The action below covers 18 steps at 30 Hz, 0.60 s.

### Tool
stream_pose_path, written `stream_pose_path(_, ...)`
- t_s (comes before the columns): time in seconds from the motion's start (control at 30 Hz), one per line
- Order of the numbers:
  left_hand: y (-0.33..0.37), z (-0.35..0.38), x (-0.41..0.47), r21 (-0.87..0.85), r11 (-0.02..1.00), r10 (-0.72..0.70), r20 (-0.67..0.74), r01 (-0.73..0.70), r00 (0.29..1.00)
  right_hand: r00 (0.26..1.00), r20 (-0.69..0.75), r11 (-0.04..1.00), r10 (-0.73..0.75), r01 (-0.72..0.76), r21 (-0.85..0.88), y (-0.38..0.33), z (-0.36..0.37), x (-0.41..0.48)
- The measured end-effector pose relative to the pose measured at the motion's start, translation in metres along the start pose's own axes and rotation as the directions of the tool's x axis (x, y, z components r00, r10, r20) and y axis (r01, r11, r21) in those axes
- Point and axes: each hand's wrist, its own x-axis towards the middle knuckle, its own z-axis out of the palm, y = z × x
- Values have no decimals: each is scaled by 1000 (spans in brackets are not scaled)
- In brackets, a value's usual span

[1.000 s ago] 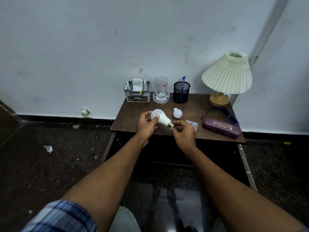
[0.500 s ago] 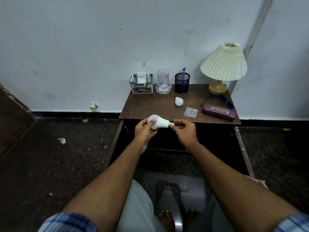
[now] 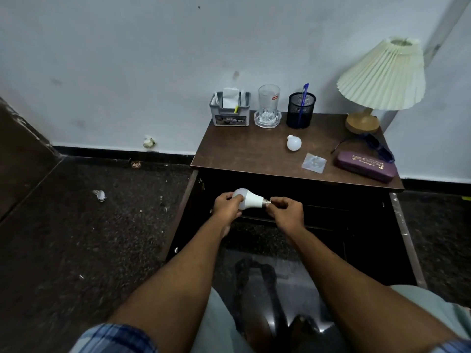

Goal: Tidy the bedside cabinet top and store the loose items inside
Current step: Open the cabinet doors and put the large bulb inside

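White LED bulb [image 3: 248, 199] held in both hands, below the brown tabletop's [image 3: 244, 151] front edge.
I see a grey plastic organiser box [image 3: 230, 115] holding white papers and a black mesh cup [image 3: 301, 108] holding a blue pen [image 3: 304, 95]. My left hand [image 3: 227, 205] curls its fingers round the bulb's dome; my right hand [image 3: 288, 212] pinches the metal base.

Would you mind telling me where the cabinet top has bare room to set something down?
The cabinet top is barest at front left, bordered by the organiser behind and the small bulb on the right. A smaller gap lies between bulb and lamp. Crowded: the back row with glass and pen cup, and the front right with packet, spectacles, case.
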Motion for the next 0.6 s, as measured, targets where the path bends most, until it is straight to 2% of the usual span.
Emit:
stream_pose_path(0.13, -2, 2, 36, 32, 999, 14, -65, -12, 998, 1000, 4, 1000, 11, -11, 12, 8, 23, 28)
stream_pose_path(0.3, -3, 10, 81, -97, 995, 12, -154, -27, 988, 997, 71, 997, -16, 21, -75, 12, 52, 65)
stream_pose_path(0.4, -4, 13, 105, -152, 988, -22, -205, -10, 978, 999, 38, 988, 11, -5, -152, 16, 71, 87)
stream_pose_path(0.5, -4, 11, 125, -217, 976, -58, -205, 12, 977, 995, 60, 986, 84, -74, -147, 14, 94, 105)
stream_pose_path(0.6, -8, 8, 139, -294, 953, -129, -173, 74, 976, 970, 116, 920, 212, -158, -358, 13, 109, 121)
